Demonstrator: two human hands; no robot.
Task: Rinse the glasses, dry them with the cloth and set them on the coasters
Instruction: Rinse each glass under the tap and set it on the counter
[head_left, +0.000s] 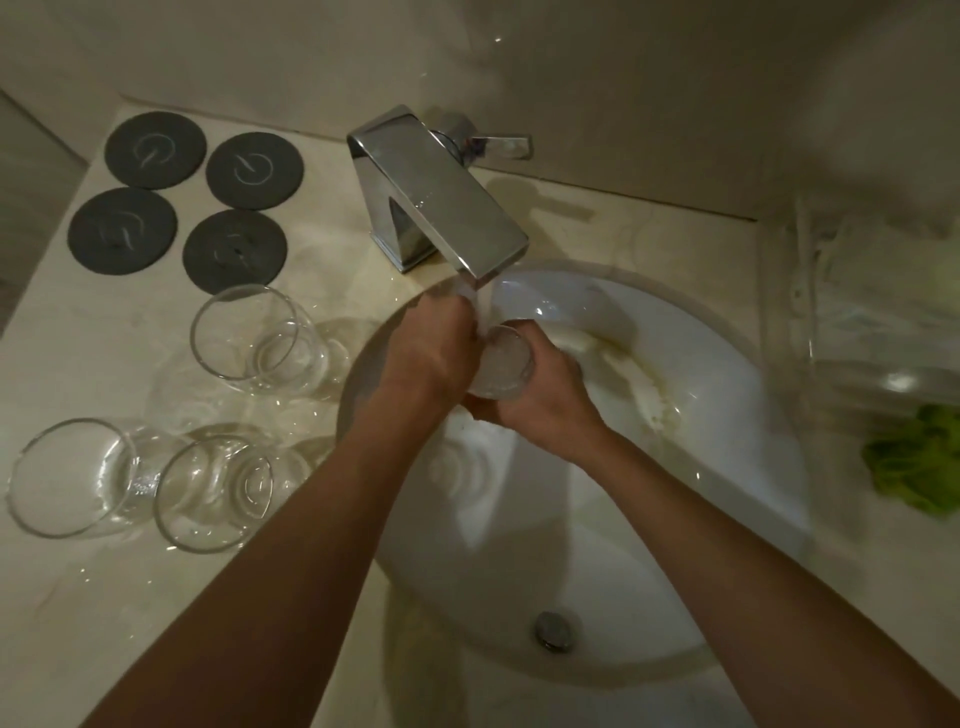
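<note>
Over the white sink (727, 415), my right hand (540, 400) grips a clear glass (501, 364) under the running water from the chrome tap (441, 202). My left hand (436, 348) is curled against the glass on its left side, fingers over the rim. Three more clear glasses stand on the counter left of the sink: one at the back (249, 332), two at the front (67, 478) (213, 493). Several dark round coasters (156, 150) lie bare at the back left. A green cloth (914, 467) lies on the counter at the right.
The tap lever (498, 145) points right behind the spout. A clear plastic container (872, 312) stands on the counter right of the sink, behind the green cloth. The sink drain (553, 629) sits near the front. Water drops glisten on the counter near the front glasses.
</note>
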